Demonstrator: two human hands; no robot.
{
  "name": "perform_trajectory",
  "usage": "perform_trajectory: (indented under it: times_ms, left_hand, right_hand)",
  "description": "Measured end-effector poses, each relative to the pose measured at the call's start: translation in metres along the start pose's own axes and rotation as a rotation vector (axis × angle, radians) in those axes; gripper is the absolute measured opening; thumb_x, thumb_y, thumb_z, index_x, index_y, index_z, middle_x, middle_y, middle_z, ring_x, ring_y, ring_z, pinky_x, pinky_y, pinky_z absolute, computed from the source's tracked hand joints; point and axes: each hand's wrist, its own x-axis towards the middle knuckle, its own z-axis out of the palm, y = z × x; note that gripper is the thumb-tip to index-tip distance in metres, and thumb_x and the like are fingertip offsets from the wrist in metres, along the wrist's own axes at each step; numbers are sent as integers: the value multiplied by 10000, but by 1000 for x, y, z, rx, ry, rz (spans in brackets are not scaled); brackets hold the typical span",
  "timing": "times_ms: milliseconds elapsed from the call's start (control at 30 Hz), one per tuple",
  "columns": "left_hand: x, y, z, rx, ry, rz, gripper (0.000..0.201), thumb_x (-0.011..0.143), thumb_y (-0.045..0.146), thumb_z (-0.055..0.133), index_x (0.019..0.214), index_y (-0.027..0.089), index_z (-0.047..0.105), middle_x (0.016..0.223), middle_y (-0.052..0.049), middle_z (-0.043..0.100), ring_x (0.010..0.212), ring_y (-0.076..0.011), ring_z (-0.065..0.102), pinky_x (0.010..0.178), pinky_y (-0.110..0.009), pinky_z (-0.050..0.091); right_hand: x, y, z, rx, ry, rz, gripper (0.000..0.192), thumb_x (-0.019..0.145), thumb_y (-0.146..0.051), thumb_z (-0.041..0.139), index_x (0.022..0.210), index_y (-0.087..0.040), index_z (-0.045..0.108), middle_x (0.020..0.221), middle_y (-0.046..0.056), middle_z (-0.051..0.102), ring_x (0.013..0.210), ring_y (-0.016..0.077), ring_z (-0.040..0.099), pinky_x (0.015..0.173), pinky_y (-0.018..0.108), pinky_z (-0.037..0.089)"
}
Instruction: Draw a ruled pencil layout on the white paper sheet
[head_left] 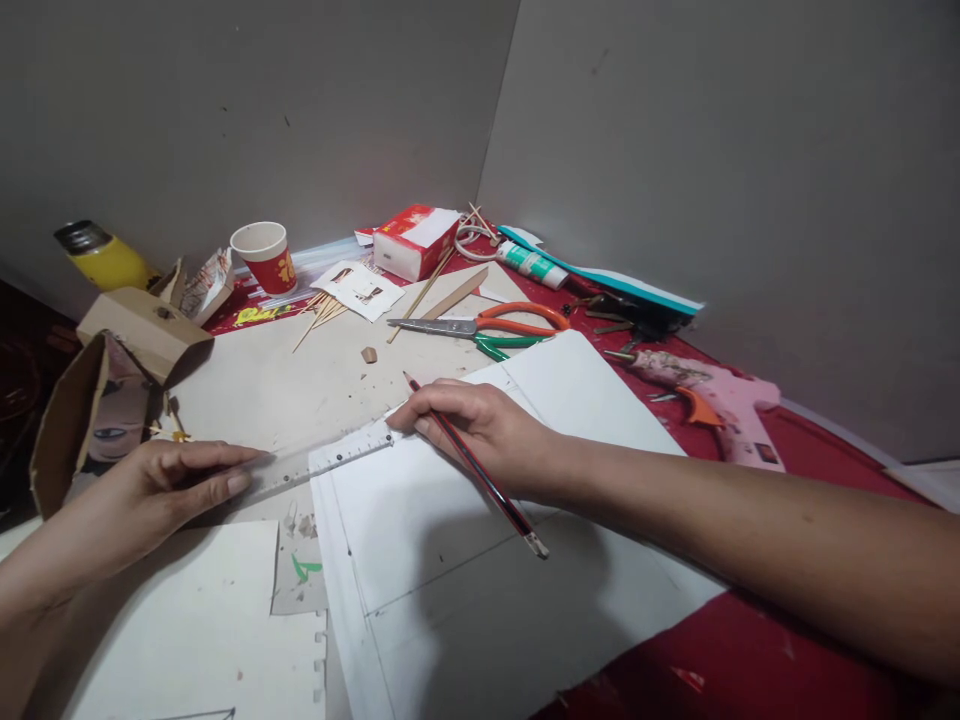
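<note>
Ruler (322,462) is pinned flat at both ends: left hand (161,485) fingers pressed together, right hand (480,425) pinching pencil (480,470) across it.

Clear ruler (322,462) flat across white sheet's (465,560) top edge; red-black pencil (480,470) slanted above sheet

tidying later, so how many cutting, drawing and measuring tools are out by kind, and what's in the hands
scissors: 1
pencil: 1, in the right hand
ruler: 1, under the left hand
glue gun: 1
glue tube: 1
total: 5
</note>
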Motion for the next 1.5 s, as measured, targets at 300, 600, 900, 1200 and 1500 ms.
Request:
perform_trajectory:
  times_ms: [300, 600, 900, 1200, 1500]
  left_hand:
    - [3, 5, 2, -15, 16, 15, 301, 814, 476, 716, 1044, 311, 819, 982, 9, 809, 901, -210, 706, 824, -295, 563]
    - [2, 3, 2, -28, -20, -5, 411, 777, 562, 730, 1079, 294, 808, 1066, -49, 803, 940, -256, 710, 800, -332, 575]
    - [2, 7, 4, -31, -12, 16, 375, 782, 513, 702, 1065, 294, 812, 1075, -35, 804, 917, -227, 718, 796, -307, 574]
    - [1, 9, 6, -53, -20, 13, 387, 793, 514, 705, 1084, 279, 803, 1061, -36, 806, 914, -215, 720, 800, -292, 578]
    - [0, 6, 2, -78, -21, 8, 392, 776, 542, 734, 1057, 279, 810, 932, -20, 811, 804, -206, 719, 699, -280, 597]
  right_hand:
    - [0, -1, -1, -18, -3, -4, 216, 959, -147, 497, 989, -222, 698, 892, 33, 710, 856, 164, 639, 781, 317, 494]
    - [-2, -5, 0, 3, 15, 82, 198, 948, -190, 538, 998, -236, 724, 924, 40, 727, 843, 175, 659, 782, 333, 510]
    - [-3, -5, 2, 24, 35, 95, 183, 929, -193, 566, 976, -257, 731, 910, 28, 734, 817, 178, 662, 771, 347, 517]
    - [-4, -6, 3, 25, 51, 104, 162, 927, -218, 592, 975, -265, 739, 921, 40, 739, 800, 191, 666, 770, 370, 522]
    - [-2, -13, 0, 112, 111, 195, 122, 913, -227, 613, 938, -209, 731, 882, 42, 753, 806, 189, 671, 749, 337, 534]
